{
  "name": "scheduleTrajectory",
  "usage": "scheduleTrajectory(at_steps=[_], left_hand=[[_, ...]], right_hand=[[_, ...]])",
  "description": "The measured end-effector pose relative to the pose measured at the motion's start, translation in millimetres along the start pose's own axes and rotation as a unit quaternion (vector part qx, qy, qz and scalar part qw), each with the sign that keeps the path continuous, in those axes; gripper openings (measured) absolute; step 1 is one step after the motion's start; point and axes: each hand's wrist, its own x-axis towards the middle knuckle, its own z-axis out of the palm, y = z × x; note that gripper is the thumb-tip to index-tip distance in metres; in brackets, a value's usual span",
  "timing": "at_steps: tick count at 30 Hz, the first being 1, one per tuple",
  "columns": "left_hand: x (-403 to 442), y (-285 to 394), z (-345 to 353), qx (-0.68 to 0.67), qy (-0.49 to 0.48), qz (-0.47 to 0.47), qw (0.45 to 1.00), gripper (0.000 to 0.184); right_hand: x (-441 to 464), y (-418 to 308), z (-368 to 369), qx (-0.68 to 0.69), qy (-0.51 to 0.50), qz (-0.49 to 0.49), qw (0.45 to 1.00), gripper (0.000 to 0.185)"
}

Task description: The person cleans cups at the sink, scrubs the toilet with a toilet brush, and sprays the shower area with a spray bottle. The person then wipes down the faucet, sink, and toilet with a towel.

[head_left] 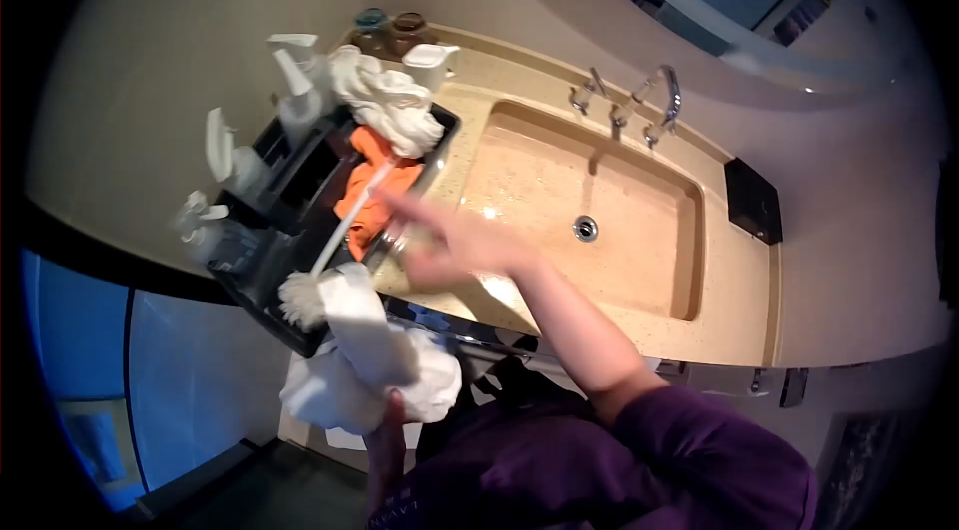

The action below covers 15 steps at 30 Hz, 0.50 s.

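Observation:
My left hand [392, 414] is wrapped round a bundle of white cloth [375, 370] below the counter's front edge. My right hand [440, 235] reaches over the counter's left end, blurred, with its fingers stretched toward the caddy; nothing shows in it. Just beyond its fingertips lies an orange cloth [366, 200] in the black caddy [300, 252]. A white-handled brush [343, 230] rests across the caddy, its bristle head near the front. Behind the orange cloth sits a crumpled white towel [385, 100].
Spray bottles [235, 165] stand along the caddy's left side. Two glass jars [390, 33] and a white container [430, 65] are at the back. The wet sink [559, 220] has a chrome faucet [667, 105]. A black box [752, 200] stands at the right.

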Motion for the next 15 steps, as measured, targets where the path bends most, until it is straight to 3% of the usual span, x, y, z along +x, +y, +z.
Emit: scheduleTrajectory(at_steps=[1, 2, 3, 4, 5, 6, 7, 8, 9, 10, 11, 12, 13, 14, 15], left_hand=[[3, 0, 0, 0.055, -0.09, -0.029, 0.994, 0.065], [3, 11, 16, 0.07, -0.165, -0.016, 0.984, 0.069], [2, 23, 32, 0.081, -0.239, -0.001, 0.968, 0.073], [9, 24, 48, 0.097, -0.282, 0.069, 0.952, 0.064], [23, 15, 62, 0.151, -0.256, 0.075, 0.952, 0.06], [32, 11, 78, 0.086, -0.228, 0.049, 0.969, 0.057], [39, 16, 100, 0.02, -0.198, 0.027, 0.98, 0.053], [41, 44, 139, -0.164, -0.157, -0.03, 0.973, 0.051], [50, 58, 158, -0.214, -0.137, -0.064, 0.965, 0.053], [58, 71, 176, -0.264, -0.116, -0.097, 0.953, 0.055], [64, 90, 195, -0.298, -0.117, -0.085, 0.943, 0.055], [70, 108, 213, -0.335, -0.117, -0.073, 0.932, 0.055], [79, 118, 226, -0.346, -0.131, -0.078, 0.926, 0.05], [89, 125, 234, -0.358, -0.144, -0.082, 0.919, 0.045], [104, 120, 239, -0.343, -0.162, -0.082, 0.922, 0.043]], right_hand=[[-45, -2, 12, 0.118, -0.077, 0.092, 0.986, 0.096], [-74, 21, 25, -0.123, -0.07, -0.057, 0.988, 0.107], [-101, 7, 39, 0.003, -0.019, 0.038, 0.999, 0.102], [-120, 4, 33, 0.034, 0.055, 0.061, 0.996, 0.082], [-139, 12, 16, 0.026, 0.102, 0.037, 0.994, 0.073], [-160, 19, -4, 0.017, 0.147, 0.011, 0.989, 0.064], [-180, 12, -20, 0.001, 0.268, 0.021, 0.963, 0.055], [-205, 6, -35, -0.012, 0.385, 0.032, 0.922, 0.047], [-244, 27, -57, -0.038, 0.468, 0.195, 0.861, 0.041], [-263, -1, -74, 0.061, 0.592, 0.24, 0.767, 0.041], [-291, 0, -97, 0.223, 0.671, 0.088, 0.701, 0.042], [-327, 2, -117, 0.293, 0.678, -0.03, 0.674, 0.039], [-368, 3, -133, 0.329, 0.703, -0.055, 0.628, 0.042], [-398, 0, -146, 0.332, 0.7, -0.109, 0.623, 0.04], [-419, -7, -155, 0.367, 0.718, -0.119, 0.58, 0.032]])
